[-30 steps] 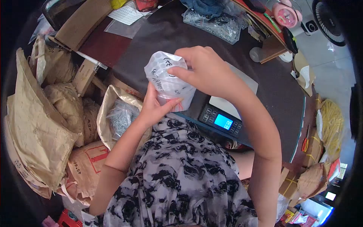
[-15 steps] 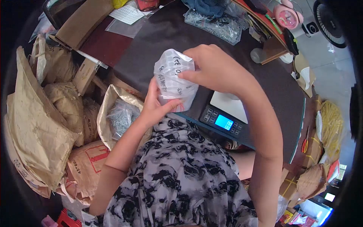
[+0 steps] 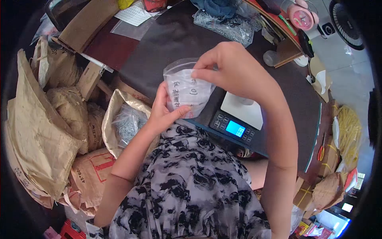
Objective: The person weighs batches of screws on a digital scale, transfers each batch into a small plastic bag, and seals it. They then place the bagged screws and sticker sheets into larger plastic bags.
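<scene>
A clear plastic bag (image 3: 189, 89) with a white slip bearing black handwriting is held up over the table's front edge. My left hand (image 3: 166, 107) grips its lower left part, thumb across the front. My right hand (image 3: 223, 65) pinches the slip's upper right corner near the bag's mouth between thumb and forefinger. Under my right forearm sits a digital scale (image 3: 235, 128) with a lit blue display and a white plate. A small round translucent item on the plate is partly hidden by my arm.
An open sack (image 3: 129, 123) of thin metal pieces stands left of my lap, beside brown paper sacks (image 3: 47, 131). At the table's back lies a clear tray (image 3: 227, 28) of small metal pieces. A pink alarm clock (image 3: 301, 16) and a fan (image 3: 346, 24) are at upper right.
The slip has turned, showing its writing at another angle, and the bag's clear upper edge now shows. My right hand has moved slightly right, while my left hand has stayed nearly still.
</scene>
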Available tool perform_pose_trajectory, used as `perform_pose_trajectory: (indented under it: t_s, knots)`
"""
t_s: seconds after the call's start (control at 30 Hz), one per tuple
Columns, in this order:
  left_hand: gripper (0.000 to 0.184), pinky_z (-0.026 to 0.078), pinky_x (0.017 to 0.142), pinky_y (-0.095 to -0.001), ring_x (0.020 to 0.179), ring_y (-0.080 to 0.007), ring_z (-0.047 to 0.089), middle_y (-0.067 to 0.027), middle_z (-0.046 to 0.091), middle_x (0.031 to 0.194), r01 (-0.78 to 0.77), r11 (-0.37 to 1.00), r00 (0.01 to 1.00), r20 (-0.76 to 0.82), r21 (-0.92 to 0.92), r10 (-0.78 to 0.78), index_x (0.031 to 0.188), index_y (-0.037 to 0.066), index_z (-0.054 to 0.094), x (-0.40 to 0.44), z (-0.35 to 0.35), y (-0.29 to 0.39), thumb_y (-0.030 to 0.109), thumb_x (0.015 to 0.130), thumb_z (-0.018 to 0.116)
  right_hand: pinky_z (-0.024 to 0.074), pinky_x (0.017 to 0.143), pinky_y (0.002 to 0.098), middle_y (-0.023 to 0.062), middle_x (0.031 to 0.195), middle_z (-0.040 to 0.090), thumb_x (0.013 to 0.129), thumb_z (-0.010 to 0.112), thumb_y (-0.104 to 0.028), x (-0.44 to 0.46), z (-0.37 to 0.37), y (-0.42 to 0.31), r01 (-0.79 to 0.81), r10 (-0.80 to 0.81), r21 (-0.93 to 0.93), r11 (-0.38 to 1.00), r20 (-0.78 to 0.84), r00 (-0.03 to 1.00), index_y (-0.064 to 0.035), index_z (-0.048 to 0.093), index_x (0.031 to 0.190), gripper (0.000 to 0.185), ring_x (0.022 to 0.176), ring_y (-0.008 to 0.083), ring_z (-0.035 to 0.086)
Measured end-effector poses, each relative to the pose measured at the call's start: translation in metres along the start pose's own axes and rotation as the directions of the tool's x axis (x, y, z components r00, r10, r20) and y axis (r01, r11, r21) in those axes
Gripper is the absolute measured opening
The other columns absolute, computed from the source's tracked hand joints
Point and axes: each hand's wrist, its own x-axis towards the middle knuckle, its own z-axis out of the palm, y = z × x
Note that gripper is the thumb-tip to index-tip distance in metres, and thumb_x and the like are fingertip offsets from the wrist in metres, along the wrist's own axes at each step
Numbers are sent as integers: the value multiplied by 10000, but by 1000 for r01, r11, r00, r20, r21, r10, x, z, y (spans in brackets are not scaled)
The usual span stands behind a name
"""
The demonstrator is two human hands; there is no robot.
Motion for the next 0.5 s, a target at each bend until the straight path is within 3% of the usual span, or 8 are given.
perform_pose_trajectory:
  t_s: [0.1,0.13,0.23,0.33,0.43,0.5]
  knots:
    - [733,426,971,-337,1162,-177,497,-106,478,1267,6,1000,1000,-2,-30,-6,1354,28,293,1,4,6,41,773,739,471,782,404,98,743,694,744,679,-216,-1,20,5,135,-124,-123,983,93,988,-100,745,778,138,738,283,668]
    - [741,427,970,-336,1163,-178,497,-106,476,1271,12,999,1000,2,-41,-12,1360,30,288,1,4,5,38,772,739,435,831,449,88,749,697,739,679,-216,-1,23,5,102,-88,-125,987,116,989,-114,746,782,129,775,282,667]
    - [768,429,967,-334,1165,-179,495,-106,468,1282,26,998,1000,9,-50,-26,1379,36,273,0,2,4,34,770,740,405,869,457,85,753,697,733,679,-219,-2,11,1,28,-29,53,998,15,999,-122,744,789,130,790,282,664]
    - [773,433,962,-330,1165,-180,498,-106,469,1287,10,1000,1000,21,-8,-10,1388,33,273,0,1,6,44,773,742,437,822,418,90,774,698,734,671,-213,-3,16,4,176,-180,-188,966,-6,984,-128,742,786,123,765,271,666]
    - [686,441,951,-326,1156,-180,511,-115,499,1271,-73,997,997,-5,6,73,1353,7,342,3,4,16,64,792,732,472,791,368,102,801,695,778,668,-226,-5,16,1,147,-141,-90,985,73,987,-95,731,829,155,815,250,670]
    - [561,447,942,-322,1139,-182,529,-129,542,1243,-175,984,984,-40,-32,174,1297,-18,434,7,5,32,70,816,711,486,774,348,115,812,688,799,679,-232,-10,6,0,156,-120,201,967,-181,976,-61,714,876,191,839,243,671]
